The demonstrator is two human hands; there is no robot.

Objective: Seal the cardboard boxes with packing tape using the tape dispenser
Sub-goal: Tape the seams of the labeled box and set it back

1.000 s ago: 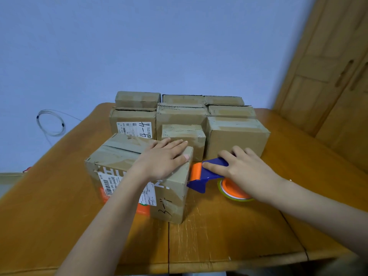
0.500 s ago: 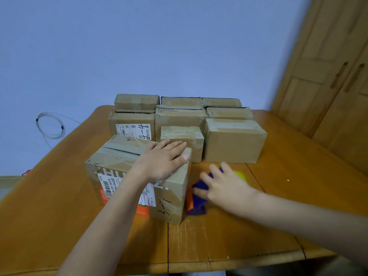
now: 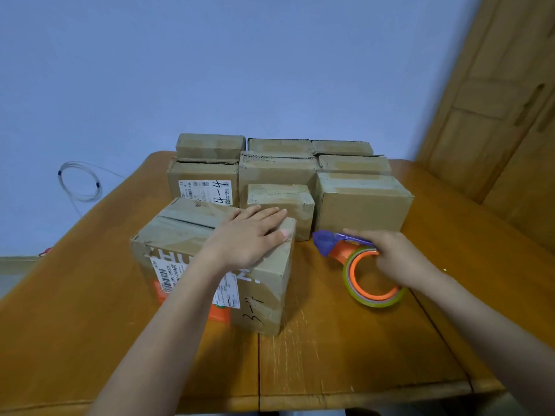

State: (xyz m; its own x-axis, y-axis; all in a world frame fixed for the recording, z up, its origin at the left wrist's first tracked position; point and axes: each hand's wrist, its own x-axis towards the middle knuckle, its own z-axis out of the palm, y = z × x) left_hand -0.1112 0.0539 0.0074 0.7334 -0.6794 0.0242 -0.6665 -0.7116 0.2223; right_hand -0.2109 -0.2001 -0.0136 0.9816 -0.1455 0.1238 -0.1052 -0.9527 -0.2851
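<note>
Closest to us, our left hand [image 3: 249, 238] lies flat with straight fingers on top of the big box [image 3: 210, 265], pressing down near its right edge. This box has labels on its front, and the dark gap between its top flaps looks not yet taped, we think.

Just to the right, our right hand [image 3: 393, 256] holds the tape dispenser [image 3: 357, 259] with curled fingers, low by the wooden table [image 3: 345, 349]. The dispenser is beside the box, not touching it. Its purple tip points left, toward the box, and its orange ring with the tape roll sits at the near end. So the long way of the dispenser runs across toward the box top, and the right hand is the one next to it.

Farther back, more boxes [image 3: 360, 202] stand close together in rows.
</note>
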